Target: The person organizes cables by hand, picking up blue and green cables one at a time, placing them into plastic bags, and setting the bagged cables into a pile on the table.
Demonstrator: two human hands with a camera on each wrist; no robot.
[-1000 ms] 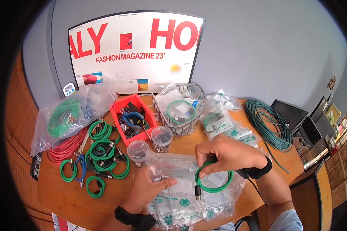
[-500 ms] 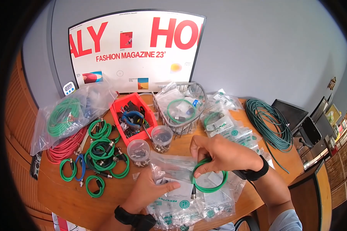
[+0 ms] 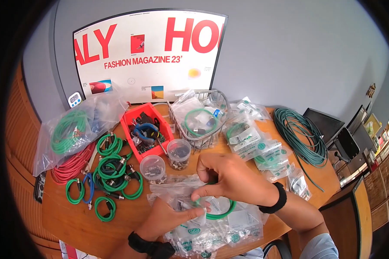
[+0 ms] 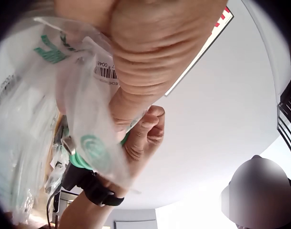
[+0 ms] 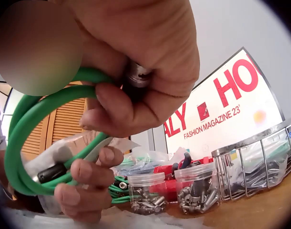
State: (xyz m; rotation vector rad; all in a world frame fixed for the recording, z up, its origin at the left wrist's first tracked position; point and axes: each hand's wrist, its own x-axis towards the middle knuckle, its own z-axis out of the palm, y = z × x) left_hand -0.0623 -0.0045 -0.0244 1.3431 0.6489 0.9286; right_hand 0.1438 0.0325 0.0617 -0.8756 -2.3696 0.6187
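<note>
My right hand [image 3: 237, 179] grips a coiled green cable [image 5: 15, 143] with metal-tipped connectors. One silver connector [image 5: 137, 74] shows under its curled fingers in the right wrist view; a black connector [image 5: 52, 173] hangs on the lower side of the loop. Thumb and fingers of my left hand [image 3: 168, 218] pinch a clear plastic bag [image 4: 86, 138] printed in green, with a barcode label. In the head view the two hands meet over the bag, and the coil's left part is hidden behind them. Beneath both lie several flat printed bags [image 3: 242, 222].
Green coiled cables [image 3: 112, 172] lie in a heap at left, by a large bag [image 3: 52, 142] and red cable [image 3: 75, 166]. A red bin [image 3: 127, 123], clear cups [image 3: 152, 168] of metal parts and a wire basket [image 3: 224, 108] stand behind. Dark green cable [image 3: 300, 134] lies at right.
My right hand has moved left with the green cable, up against the left hand and bag. The bag's upper part has shifted and crumpled. The head view has turned slightly.
</note>
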